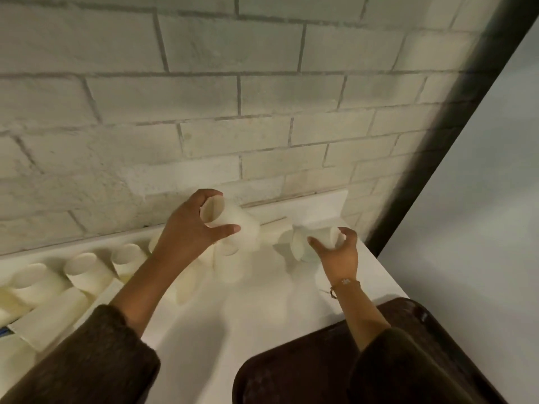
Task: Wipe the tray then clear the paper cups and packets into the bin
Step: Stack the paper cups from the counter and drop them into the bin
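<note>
My left hand [194, 228] grips a white paper cup [230, 218], lifted and tilted with its mouth toward me, above other cups at the back of the white table. My right hand [338, 252] closes around another white paper cup [313, 243] lying on its side near the table's right end. A dark brown tray [291, 368] sits at the near right edge, partly covered by my right sleeve. More white paper cups [84, 269] stand and lie in a row along the wall to the left. No packets or bin are in sight.
A pale brick wall [233, 112] rises directly behind the white table [233, 310]. A dark vertical post [455, 126] runs along the table's right end, with a light surface beyond it. A white block [320, 208] stands by the wall at the back right.
</note>
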Demonstrator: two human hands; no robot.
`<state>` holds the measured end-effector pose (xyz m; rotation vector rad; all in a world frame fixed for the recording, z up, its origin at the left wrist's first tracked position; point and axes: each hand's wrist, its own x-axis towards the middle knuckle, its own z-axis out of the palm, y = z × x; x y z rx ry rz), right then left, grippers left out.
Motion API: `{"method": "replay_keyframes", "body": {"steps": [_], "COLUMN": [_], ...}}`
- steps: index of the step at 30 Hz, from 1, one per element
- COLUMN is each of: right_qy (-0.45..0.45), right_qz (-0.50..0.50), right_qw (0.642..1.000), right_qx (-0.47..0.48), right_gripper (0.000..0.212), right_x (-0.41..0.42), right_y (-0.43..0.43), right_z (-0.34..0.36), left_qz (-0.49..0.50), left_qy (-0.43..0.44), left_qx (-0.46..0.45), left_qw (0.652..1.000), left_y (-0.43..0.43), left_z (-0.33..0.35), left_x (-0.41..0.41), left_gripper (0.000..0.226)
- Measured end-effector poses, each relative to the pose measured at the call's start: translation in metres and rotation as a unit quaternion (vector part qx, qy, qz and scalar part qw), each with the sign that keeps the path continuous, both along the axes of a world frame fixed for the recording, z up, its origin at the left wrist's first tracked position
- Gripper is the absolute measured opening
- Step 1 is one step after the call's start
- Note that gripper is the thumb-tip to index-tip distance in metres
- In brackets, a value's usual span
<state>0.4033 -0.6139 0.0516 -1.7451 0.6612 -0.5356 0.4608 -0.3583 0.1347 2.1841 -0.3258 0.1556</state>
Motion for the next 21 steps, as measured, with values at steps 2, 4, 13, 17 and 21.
{"method": "replay_keyframes", "body": {"steps": [2, 4, 13, 17, 21], "right_qy": [-0.032, -0.037, 0.006, 0.005, 0.026], "right_qz": [-0.026, -0.032, 0.060, 0.077, 0.080], "right_qw": [0.993, 0.973, 0.912, 0.920, 0.930], "right_qx": [0.109, 0.226, 0.405, 0.384, 0.359], "right_gripper": [0.064, 0.062, 0.075, 0.063, 0.073], "right_x": [-0.011, -0.022, -0.078, -0.095, -0.108], "right_y": [0.012, 0.021, 0.044, 0.039, 0.036], "right_z": [0.006, 0.008, -0.009, -0.012, -0.013], "left_qz": [0.000, -0.008, -0.074, -0.114, -0.124], "left_qy": [-0.001, -0.001, 0.026, 0.008, 0.023], "left_qx": [0.044, 0.089, 0.230, 0.272, 0.272], "left_qw": [0.999, 0.996, 0.970, 0.955, 0.954], "left_y": [0.009, 0.011, -0.019, -0.031, -0.034], "left_z": [0.001, -0.003, -0.032, -0.033, -0.041], "left_x": [0.005, 0.010, 0.018, 0.014, 0.011], "left_gripper": [0.062, 0.065, 0.071, 0.068, 0.070]}}
